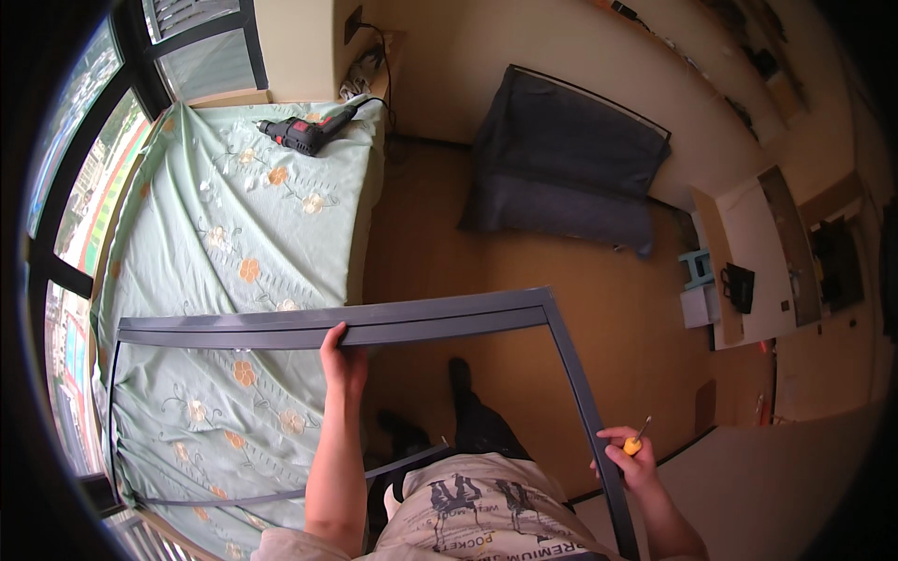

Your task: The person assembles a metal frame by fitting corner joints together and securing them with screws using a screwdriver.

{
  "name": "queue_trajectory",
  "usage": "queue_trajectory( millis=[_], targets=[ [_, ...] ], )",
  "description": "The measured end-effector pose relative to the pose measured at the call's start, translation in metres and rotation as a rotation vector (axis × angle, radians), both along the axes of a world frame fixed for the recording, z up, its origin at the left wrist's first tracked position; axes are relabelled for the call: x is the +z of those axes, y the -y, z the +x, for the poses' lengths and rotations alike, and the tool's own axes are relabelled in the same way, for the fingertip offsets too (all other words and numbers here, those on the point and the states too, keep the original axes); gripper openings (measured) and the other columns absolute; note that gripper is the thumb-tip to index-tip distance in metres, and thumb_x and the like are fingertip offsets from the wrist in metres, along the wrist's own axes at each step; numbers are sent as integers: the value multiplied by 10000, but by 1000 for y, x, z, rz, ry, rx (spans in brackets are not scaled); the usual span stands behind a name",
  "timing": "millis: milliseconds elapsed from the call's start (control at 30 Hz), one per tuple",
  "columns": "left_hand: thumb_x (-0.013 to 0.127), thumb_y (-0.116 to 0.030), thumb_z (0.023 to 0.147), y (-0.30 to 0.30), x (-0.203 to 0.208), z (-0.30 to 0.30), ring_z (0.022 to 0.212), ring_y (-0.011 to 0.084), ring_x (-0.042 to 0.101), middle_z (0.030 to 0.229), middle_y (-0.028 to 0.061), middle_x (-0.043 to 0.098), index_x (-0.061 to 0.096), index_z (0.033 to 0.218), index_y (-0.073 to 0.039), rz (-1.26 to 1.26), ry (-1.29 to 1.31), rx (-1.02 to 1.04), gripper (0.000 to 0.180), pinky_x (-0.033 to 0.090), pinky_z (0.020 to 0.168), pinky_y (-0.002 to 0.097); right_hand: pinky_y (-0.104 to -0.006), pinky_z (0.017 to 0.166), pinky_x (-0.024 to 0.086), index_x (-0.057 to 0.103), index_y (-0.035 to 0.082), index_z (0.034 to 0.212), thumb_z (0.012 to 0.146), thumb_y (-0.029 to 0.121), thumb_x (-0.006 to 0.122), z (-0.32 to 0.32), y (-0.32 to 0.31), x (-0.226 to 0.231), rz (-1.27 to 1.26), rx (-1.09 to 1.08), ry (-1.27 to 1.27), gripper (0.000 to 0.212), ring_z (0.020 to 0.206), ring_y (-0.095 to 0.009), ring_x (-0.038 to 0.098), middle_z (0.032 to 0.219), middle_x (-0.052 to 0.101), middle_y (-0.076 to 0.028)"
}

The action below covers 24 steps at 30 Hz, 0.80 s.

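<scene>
Closest in, just past the printed shirt [496, 500], the dark grey frame [421, 320] is held up in front of the body, its left part over the cloth-covered surface and its right part over the floor. The left hand [348, 363] has its grip closed on the long far bar, and the right hand [633, 460] holds a yellow-handled screwdriver [633, 446] while its fingers rest against the right side bar. Both far corners look joined, so I judge the frame's assembly well advanced; cloth and floor show through its opening, with no panel visible, and it is not yet fixed anywhere. The shirt hides part of the near side, so whether any joining is left there I cannot tell. Beyond, the pale green flowered cloth [309, 224] lies rumpled along the windows [82, 201], with a corded black drill [301, 136] near its far end. To the right runs the brown wooden floor [426, 234]; past it a flat thing draped in dark cloth [571, 154] leans by the wall, a light-blue stool [696, 268] stands farther right, and a shelf [675, 49] lines the far wall.
</scene>
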<state>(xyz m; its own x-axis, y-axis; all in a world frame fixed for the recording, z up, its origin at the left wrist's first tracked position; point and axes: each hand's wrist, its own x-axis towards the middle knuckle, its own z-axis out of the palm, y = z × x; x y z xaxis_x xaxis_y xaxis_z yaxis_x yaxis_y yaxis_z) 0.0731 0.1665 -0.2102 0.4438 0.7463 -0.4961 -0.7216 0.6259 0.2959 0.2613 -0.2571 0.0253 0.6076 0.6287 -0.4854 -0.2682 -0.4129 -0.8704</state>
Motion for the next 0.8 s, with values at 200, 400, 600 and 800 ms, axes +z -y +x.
queue_trajectory(
  millis=[200,400,600,800],
  targets=[
    [597,-80,867,-2,-9,5,891,203,618,923,67,633,589,923,-27,-71,-164,-49,78,508,822,334,-323,608,561,518,-92,1283,905,129,471,26,-14,6,180,7,-135,440,662,-245,673,886,672,-265],
    [613,-94,858,-6,-31,4,689,155,563,775,35,576,583,839,-54,-166,-276,-97,53,460,603,293,-297,583,575,489,-78,1317,902,115,455,43,-23,-2,364,-50,-325,460,712,-248,685,995,655,-301],
    [671,-186,857,4,-34,-8,476,103,453,610,-21,495,577,805,-101,-179,-406,-121,138,386,443,262,-245,556,522,561,8,1249,897,29,640,41,-57,19,266,-11,-107,361,669,-175,658,995,695,-197],
    [740,-407,834,20,-7,-26,437,68,292,550,-75,301,488,734,-173,-176,-525,-176,359,274,412,233,-265,560,491,586,-26,1163,914,57,641,45,-86,24,310,-96,186,268,601,-164,597,743,647,-113]
  ],
)
